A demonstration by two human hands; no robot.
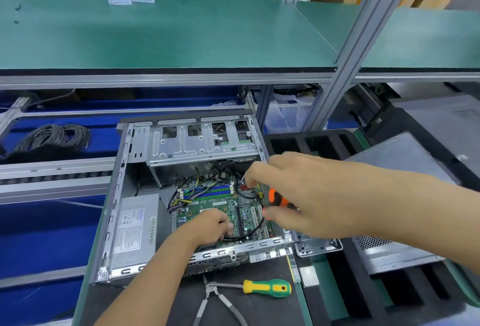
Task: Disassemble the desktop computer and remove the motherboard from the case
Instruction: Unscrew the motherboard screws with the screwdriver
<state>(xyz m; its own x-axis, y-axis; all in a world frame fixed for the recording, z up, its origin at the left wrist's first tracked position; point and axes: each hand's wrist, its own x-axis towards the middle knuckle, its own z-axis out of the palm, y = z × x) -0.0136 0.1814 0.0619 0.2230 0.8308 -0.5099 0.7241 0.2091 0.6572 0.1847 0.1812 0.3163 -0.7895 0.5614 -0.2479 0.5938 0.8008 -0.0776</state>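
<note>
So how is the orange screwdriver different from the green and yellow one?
The orange screwdriver has an orange and black handle; the green and yellow screwdriver has a green and yellow one. The orange one is held in the right hand above the open computer case; the green and yellow one lies flat on the mat beside the pliers, untouched. Both are hand screwdrivers with chunky grips.

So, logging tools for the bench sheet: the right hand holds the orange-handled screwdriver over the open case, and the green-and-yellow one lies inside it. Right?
Not quite. The head view shows the green-and-yellow screwdriver lying outside the case, on the mat beside the pliers. The rest holds.
</note>
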